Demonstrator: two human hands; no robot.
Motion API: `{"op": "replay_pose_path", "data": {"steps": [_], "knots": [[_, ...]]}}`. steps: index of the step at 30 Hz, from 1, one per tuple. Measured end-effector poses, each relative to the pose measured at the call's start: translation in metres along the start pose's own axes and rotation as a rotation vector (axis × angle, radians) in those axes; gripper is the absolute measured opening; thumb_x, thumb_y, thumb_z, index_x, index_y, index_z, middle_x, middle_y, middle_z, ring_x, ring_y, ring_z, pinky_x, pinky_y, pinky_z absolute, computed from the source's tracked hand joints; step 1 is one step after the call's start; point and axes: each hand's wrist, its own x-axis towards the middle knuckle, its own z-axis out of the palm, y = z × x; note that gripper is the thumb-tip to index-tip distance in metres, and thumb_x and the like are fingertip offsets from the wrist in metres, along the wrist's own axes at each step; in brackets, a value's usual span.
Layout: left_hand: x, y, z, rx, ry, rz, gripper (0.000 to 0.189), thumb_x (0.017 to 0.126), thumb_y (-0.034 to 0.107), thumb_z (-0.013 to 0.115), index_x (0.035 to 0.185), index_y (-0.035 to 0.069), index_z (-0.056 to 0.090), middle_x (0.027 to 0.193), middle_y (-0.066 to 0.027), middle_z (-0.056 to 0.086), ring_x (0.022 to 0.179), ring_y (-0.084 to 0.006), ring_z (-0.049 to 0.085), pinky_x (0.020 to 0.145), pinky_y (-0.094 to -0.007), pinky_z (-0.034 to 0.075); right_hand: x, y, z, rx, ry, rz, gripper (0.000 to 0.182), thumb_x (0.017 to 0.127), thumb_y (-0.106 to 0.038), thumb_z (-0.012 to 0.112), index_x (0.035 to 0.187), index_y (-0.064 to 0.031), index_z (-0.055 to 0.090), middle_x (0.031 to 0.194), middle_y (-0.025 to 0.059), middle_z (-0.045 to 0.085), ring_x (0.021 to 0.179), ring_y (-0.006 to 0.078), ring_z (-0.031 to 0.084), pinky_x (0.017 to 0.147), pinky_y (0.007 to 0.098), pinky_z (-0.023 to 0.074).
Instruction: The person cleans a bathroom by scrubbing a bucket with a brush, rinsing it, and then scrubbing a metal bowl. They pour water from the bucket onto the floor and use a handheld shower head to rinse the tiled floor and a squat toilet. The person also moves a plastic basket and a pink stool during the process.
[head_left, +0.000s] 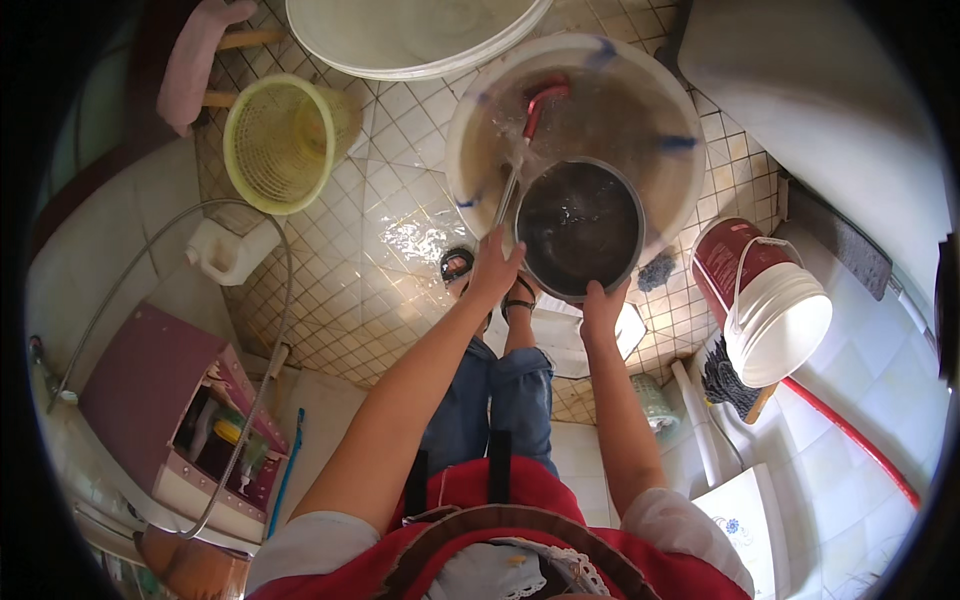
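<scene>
My left hand is closed around the lower end of a metal shower handle or hose, whose red head lies over a large round basin of murky water. Water splashes near the red part. A dark round pot with water in it tilts at the basin's near edge. My right hand grips the pot's near rim. Whether my left fingers also touch the pot is unclear.
A yellow mesh basket and white jug stand left on wet tiles. Another large tub is ahead. At right are a red-and-white bucket, a grey scouring pad and a red pole.
</scene>
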Motion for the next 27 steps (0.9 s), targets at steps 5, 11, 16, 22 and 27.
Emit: {"op": "replay_pose_path", "data": {"steps": [5,11,16,22,27], "knots": [[0.013,-0.021,0.001,0.196,-0.007,-0.338,0.054,0.079,0.025,0.055,0.121,-0.003,0.035,0.117,-0.0271,0.043,0.109,-0.0390,0.042,0.090,-0.0430,0.036,0.062,0.034,-0.032,-0.557,0.302,-0.358,0.069,0.069,-0.002,0.042,0.131,0.0071,0.014,0.131,0.0301,0.025,0.121,0.0407,0.029,0.102,0.0385,0.0230],[-0.004,-0.065,0.062,-0.081,-0.231,-0.411,0.045,0.080,0.028,0.056,0.110,-0.001,0.039,0.099,-0.0267,0.054,0.094,-0.0389,0.053,0.078,-0.0415,0.041,0.136,0.069,-0.026,-0.154,0.308,-0.018,0.071,0.067,0.005,0.041,0.132,-0.0095,0.016,0.123,0.0246,0.035,0.104,0.0374,0.047,0.069,0.0409,0.0518],[-0.025,-0.005,-0.003,-0.172,0.083,-0.054,0.025,0.086,0.027,0.049,0.098,0.005,0.044,0.065,-0.0148,0.055,0.059,-0.0316,0.056,0.054,-0.0383,0.044,0.099,0.060,0.005,0.270,0.082,0.263,0.069,0.066,0.008,0.039,0.129,-0.0150,0.022,0.125,0.0153,0.032,0.105,0.0371,0.045,0.068,0.0499,0.0535],[-0.082,0.055,-0.129,-1.092,-0.610,-0.737,0.027,0.092,0.032,0.038,0.099,0.008,0.047,0.053,0.0020,0.038,0.034,-0.0043,0.028,0.031,-0.0180,0.024,0.041,-0.009,-0.025,-0.384,0.184,-0.470,0.072,0.066,0.008,0.042,0.133,-0.0087,0.020,0.130,0.0199,0.031,0.114,0.0368,0.040,0.083,0.0419,0.0452],[-0.152,0.074,-0.178,-1.406,-0.799,-0.787,0.035,0.092,0.036,0.035,0.104,0.006,0.047,0.052,0.0020,0.037,0.035,-0.0052,0.031,0.033,-0.0186,0.028,0.003,-0.105,-0.050,-0.764,0.184,-0.906,0.075,0.066,0.015,0.046,0.134,-0.0070,0.022,0.132,0.0189,0.032,0.117,0.0361,0.037,0.096,0.0376,0.0322]]}}
